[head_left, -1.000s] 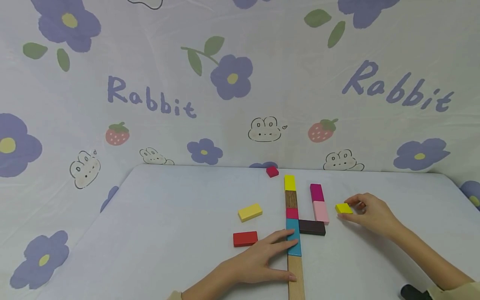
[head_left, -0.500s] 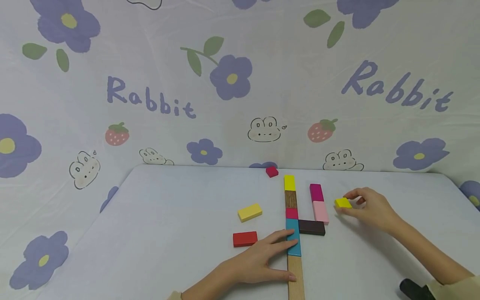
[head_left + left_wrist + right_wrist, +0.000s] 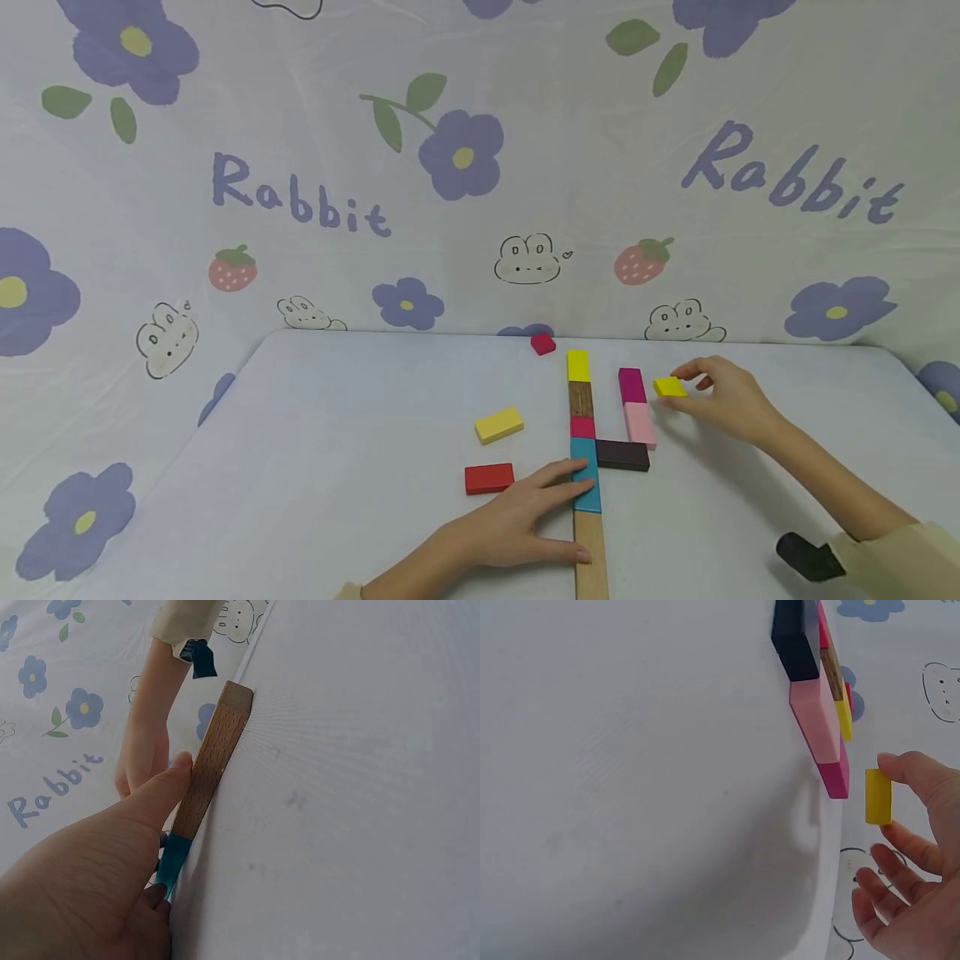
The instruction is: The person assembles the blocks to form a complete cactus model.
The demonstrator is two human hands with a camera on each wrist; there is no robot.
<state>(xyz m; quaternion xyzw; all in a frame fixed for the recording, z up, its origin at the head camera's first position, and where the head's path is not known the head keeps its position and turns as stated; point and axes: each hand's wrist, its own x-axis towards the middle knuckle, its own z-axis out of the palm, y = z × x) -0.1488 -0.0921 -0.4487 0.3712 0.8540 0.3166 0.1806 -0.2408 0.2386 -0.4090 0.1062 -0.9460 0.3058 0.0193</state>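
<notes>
My right hand (image 3: 723, 400) pinches a small yellow block (image 3: 670, 387) between thumb and finger. In the right wrist view that yellow block (image 3: 878, 796) is off the table, its other fingers loosely bent below it. It is just right of a magenta block (image 3: 632, 385) in line with a pink block (image 3: 640, 423). My left hand (image 3: 510, 521) rests with extended fingers on a blue block (image 3: 587, 502) and its thumb on a long wooden block (image 3: 591, 579). Above the blue block, the column continues with a crimson block (image 3: 582, 427), a brown wood-grain block (image 3: 581, 398) and another yellow block (image 3: 578, 365).
A black block (image 3: 622, 455) joins the blue block to the pink one's lower end. Loose on the white table (image 3: 315, 467) lie a pale yellow block (image 3: 499, 425), a red block (image 3: 489, 478) and a crimson piece (image 3: 543, 343). A floral cloth (image 3: 330, 108) hangs behind.
My right hand has carried the small yellow block left and away from me, closer to the magenta block. The left hand and the laid blocks have stayed put.
</notes>
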